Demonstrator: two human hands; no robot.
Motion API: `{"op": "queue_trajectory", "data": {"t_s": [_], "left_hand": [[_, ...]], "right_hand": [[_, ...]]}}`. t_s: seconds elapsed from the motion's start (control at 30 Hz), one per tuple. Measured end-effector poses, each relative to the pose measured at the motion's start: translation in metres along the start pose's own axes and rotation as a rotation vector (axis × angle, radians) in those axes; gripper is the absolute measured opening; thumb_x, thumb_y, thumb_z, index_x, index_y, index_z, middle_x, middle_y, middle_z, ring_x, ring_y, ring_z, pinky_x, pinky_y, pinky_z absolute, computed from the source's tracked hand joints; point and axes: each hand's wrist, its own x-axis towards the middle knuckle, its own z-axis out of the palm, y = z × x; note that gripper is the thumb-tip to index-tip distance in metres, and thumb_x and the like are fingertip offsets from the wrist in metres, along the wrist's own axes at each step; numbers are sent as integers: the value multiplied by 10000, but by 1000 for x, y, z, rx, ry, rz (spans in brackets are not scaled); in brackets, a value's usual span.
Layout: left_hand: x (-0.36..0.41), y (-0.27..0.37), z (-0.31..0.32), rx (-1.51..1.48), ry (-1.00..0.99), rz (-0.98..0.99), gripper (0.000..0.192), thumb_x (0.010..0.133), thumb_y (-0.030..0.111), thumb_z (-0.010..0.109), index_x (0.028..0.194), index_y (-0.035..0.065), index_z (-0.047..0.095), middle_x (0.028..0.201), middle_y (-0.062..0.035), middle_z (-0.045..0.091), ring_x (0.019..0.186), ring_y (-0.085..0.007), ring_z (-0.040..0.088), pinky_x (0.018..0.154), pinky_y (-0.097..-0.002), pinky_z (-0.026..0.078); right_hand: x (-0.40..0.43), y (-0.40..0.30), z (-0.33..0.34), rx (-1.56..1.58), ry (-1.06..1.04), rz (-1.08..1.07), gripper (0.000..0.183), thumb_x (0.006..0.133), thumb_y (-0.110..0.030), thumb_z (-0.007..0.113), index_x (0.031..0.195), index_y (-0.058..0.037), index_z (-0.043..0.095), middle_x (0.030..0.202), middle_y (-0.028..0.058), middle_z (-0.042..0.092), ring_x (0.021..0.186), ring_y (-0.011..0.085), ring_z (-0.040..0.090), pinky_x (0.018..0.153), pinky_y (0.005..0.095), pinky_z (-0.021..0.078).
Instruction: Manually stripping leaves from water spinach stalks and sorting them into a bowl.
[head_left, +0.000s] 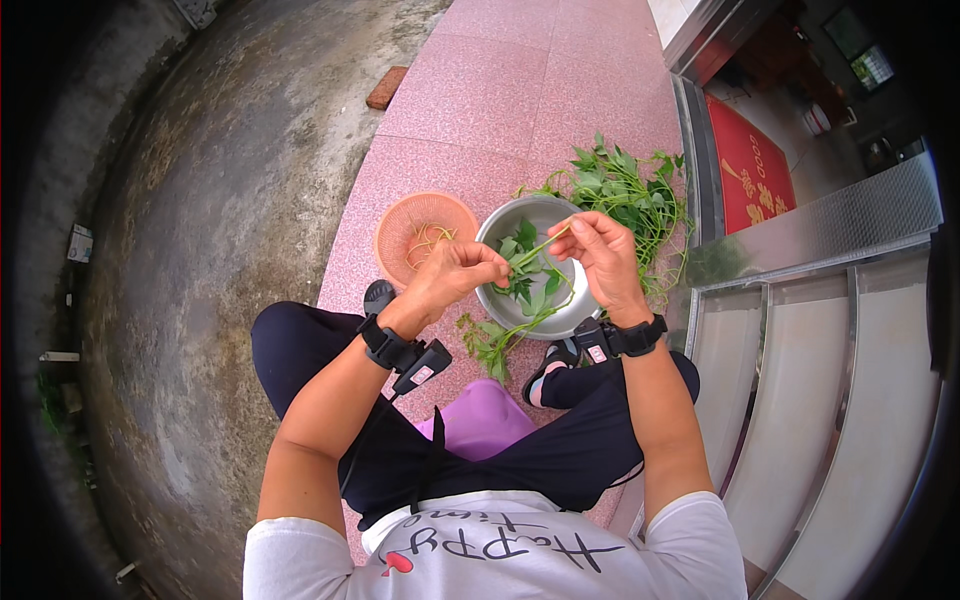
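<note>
My left hand pinches a green leafy stem between thumb and fingertips. At the other end of that stem, my right hand grips it with thumb and forefinger. Both hands are above a grey metal basin, which holds picked green leaves. One leafy sprig lies over the basin's near rim and down onto the floor. Left of the basin stands an orange plastic mesh basket with thin stripped stems in it. A pile of leafy vines lies beyond the basin, to its right.
Pink speckled tiles form the floor here, bordering stained concrete on the left. A brick lies at that border. A doorway with a red mat and a metal-framed door are on the right. A purple plastic seat is beneath me.
</note>
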Motion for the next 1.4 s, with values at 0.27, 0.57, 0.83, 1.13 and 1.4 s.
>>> {"op": "queue_trajectory", "data": {"t_s": [0.27,0.57,0.83,1.13,1.4], "left_hand": [[0,0,-1,11,8,-7,117,772,116,605,790,6,639,752,-60,641,733,-104,582,747,-246,429],[0,-4,-1,-2,18,29,133,763,127,600,800,7,647,715,-41,639,665,-73,557,642,-211,413],[0,-3,-1,-10,12,26,125,761,111,594,802,4,646,721,-44,640,675,-77,560,666,-217,421],[0,-5,-3,-39,9,22,125,757,102,595,808,-3,642,727,-53,640,690,-90,577,698,-223,433],[0,-6,-4,-31,13,18,127,755,105,598,808,-3,641,723,-54,640,687,-92,583,704,-227,435]], "right_hand": [[1,0,-6,59,7,-15,144,878,-117,497,885,8,567,866,131,621,694,153,610,626,249,496],[0,-2,-10,74,22,-35,135,874,-112,502,888,5,569,867,130,622,695,151,610,623,247,497],[0,-3,-12,82,24,-47,138,876,-119,500,895,0,566,876,135,619,694,147,605,623,245,491],[1,-5,-14,99,41,-65,142,872,-123,512,889,5,572,863,132,625,689,148,612,606,241,496],[1,-5,-16,97,37,-58,143,878,-128,501,897,-3,568,870,135,627,686,153,616,601,240,494]]}}
